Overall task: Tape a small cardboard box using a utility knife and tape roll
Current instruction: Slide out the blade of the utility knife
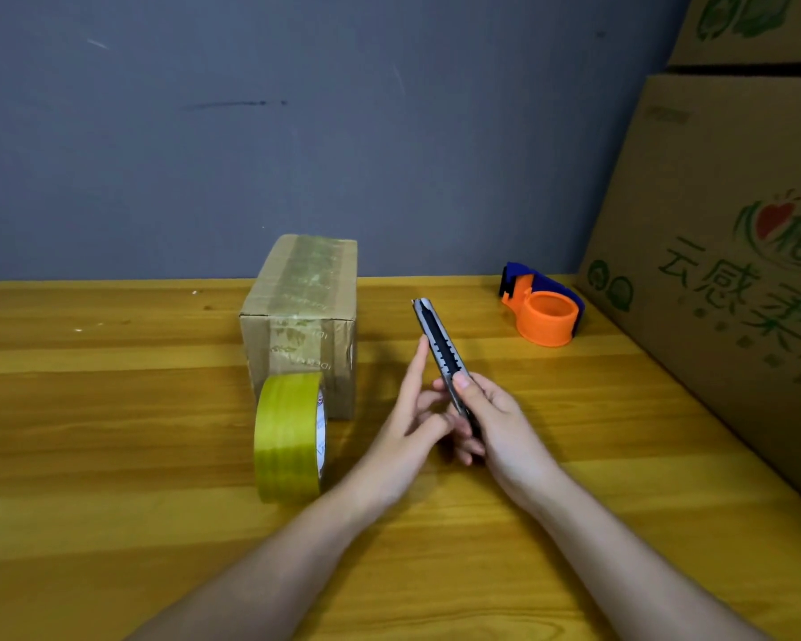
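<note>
Small brown cardboard box (304,316), already taped, waits at eleven o'clock; right hand (500,418) grips the black utility knife (440,353), left hand (412,409) open-fingered alongside; the yellow tape roll (290,439) likely comes next.

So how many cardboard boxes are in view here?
3: the small taped box behind the tape roll, and two large printed boxes stacked at right, lower, upper. More may sit off-frame.

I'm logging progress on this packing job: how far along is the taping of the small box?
Done: the small cardboard box already carries tape over its top and front. In hand: the right hand grips the utility knife, left hand touching it; whether the blade is out is unclear. Left: the tape roll stands untouched before the box, so any further strip remains undone.
</note>
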`<move>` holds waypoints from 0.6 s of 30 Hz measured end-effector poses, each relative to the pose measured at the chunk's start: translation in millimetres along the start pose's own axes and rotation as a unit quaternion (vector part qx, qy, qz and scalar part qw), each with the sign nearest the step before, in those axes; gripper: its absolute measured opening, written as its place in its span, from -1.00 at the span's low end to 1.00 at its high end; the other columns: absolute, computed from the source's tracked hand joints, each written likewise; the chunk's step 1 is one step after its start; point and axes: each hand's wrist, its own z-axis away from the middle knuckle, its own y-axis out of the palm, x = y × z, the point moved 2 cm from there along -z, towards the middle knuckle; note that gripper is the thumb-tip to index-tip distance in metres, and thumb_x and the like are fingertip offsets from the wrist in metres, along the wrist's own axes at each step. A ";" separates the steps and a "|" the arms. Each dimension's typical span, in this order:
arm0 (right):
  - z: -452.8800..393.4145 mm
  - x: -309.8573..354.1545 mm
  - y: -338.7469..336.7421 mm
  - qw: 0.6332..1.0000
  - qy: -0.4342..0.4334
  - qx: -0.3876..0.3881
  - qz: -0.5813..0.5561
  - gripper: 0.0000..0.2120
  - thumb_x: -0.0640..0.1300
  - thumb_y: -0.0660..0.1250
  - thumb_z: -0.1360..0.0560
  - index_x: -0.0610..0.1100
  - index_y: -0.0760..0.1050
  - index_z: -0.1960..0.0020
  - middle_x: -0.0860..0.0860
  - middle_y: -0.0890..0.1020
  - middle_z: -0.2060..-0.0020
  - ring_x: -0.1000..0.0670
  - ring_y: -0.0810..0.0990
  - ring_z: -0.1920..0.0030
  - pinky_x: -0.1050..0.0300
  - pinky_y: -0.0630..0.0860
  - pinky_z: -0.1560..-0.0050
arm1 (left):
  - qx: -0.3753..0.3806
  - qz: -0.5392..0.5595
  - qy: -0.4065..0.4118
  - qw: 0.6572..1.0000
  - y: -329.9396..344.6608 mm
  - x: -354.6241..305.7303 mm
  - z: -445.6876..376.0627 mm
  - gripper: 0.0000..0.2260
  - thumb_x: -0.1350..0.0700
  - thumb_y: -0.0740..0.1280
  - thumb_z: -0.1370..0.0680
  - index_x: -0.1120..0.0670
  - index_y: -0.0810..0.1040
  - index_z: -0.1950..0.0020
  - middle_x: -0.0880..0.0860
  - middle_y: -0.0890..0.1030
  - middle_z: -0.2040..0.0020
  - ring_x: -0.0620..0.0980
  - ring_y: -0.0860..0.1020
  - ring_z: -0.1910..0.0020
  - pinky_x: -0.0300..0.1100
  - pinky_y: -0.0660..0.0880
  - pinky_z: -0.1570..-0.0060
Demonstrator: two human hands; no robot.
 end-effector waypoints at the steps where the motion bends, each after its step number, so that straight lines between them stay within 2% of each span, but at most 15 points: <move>1: 0.5 0.5 0.2 1.000 -0.003 -0.006 0.007 -0.77 -0.08 0.11 -0.60 -0.21 0.46 0.04 0.05 0.32 0.59 0.14 0.18 0.65 0.29 0.27 0.64 | 0.001 -0.006 0.002 1.000 0.0 0.3 0.6 -0.31 0.38 0.10 -0.59 -0.18 -0.10 -0.51 0.17 0.56 0.02 -0.12 0.60 0.29 -0.20 0.57 0.20; 3: 1.2 1.2 1.1 1.000 -0.007 -0.012 0.011 -0.75 -0.07 0.11 -0.61 -0.20 0.44 0.10 0.05 0.29 0.60 0.13 0.17 0.65 0.28 0.25 0.63 | 0.007 -0.014 0.007 1.000 -0.2 0.4 1.2 -0.32 0.40 0.09 -0.59 -0.18 -0.08 -0.51 0.12 0.56 0.14 -0.13 0.58 0.28 -0.21 0.56 0.18; 4: 1.4 1.3 1.4 1.000 -0.005 -0.012 0.010 -0.75 -0.07 0.10 -0.61 -0.20 0.44 0.10 0.05 0.28 0.60 0.13 0.17 0.65 0.28 0.25 0.63 | 0.008 -0.014 0.007 1.000 -0.1 0.7 1.1 -0.32 0.39 0.09 -0.59 -0.18 -0.07 -0.51 0.12 0.56 0.13 -0.12 0.59 0.27 -0.20 0.56 0.17; 8: 3.0 3.9 4.3 1.000 0.010 0.018 -0.014 -0.72 -0.02 0.11 -0.57 -0.21 0.45 -0.05 0.03 0.38 0.58 0.09 0.27 0.62 0.26 0.34 0.58 | -0.011 -0.010 -0.002 1.000 -1.5 1.4 1.1 -0.36 0.25 0.14 -0.58 -0.20 -0.06 -0.51 0.17 0.51 -0.11 -0.07 0.58 0.28 -0.22 0.53 0.24; 11: 3.7 2.1 6.2 0.997 0.036 0.040 -0.048 -0.74 -0.09 0.13 -0.58 -0.17 0.43 -0.20 -0.05 0.54 0.41 0.04 0.45 0.51 0.19 0.47 0.50 | -0.019 -0.010 -0.010 1.000 -3.5 0.9 1.9 -0.39 0.24 0.14 -0.60 -0.18 -0.05 -0.52 0.03 0.46 -0.28 -0.15 0.52 0.25 -0.34 0.48 0.27; 13: 3.5 0.4 5.9 0.997 0.046 0.036 -0.050 -0.79 -0.18 0.13 -0.60 -0.17 0.42 -0.20 -0.05 0.60 0.32 0.02 0.53 0.43 0.16 0.54 0.43 | -0.016 -0.004 -0.006 1.000 -3.2 0.6 2.4 -0.43 0.25 0.12 -0.62 -0.16 0.00 -0.51 0.03 0.42 -0.33 -0.29 0.54 0.16 -0.42 0.47 0.22; 14: 2.9 -0.1 5.4 0.997 0.050 0.031 -0.050 -0.81 -0.21 0.11 -0.61 -0.17 0.42 -0.17 -0.04 0.60 0.33 0.02 0.54 0.44 0.16 0.55 0.43 | -0.014 -0.008 -0.005 1.000 -3.4 0.6 2.1 -0.45 0.26 0.12 -0.62 -0.14 0.02 -0.51 0.05 0.41 -0.33 -0.33 0.53 0.19 -0.42 0.46 0.21; 16: 3.3 0.4 4.6 0.997 0.052 0.024 -0.042 -0.83 -0.26 0.07 -0.61 -0.16 0.40 -0.11 -0.03 0.55 0.40 0.05 0.48 0.51 0.18 0.47 0.51 | -0.010 -0.016 0.004 1.000 -3.0 2.2 1.7 -0.42 0.20 0.15 -0.58 -0.17 0.01 -0.51 0.06 0.45 -0.27 -0.23 0.49 0.29 -0.32 0.47 0.27; 18: 4.6 0.7 5.2 0.997 0.055 0.034 -0.040 -0.82 -0.28 0.03 -0.60 -0.15 0.38 -0.07 -0.04 0.47 0.42 0.06 0.39 0.55 0.21 0.38 0.55 | -0.006 -0.016 0.006 1.000 -2.6 2.7 2.0 -0.39 0.17 0.15 -0.56 -0.21 0.01 -0.51 -0.02 0.49 -0.21 -0.14 0.47 0.35 -0.20 0.51 0.32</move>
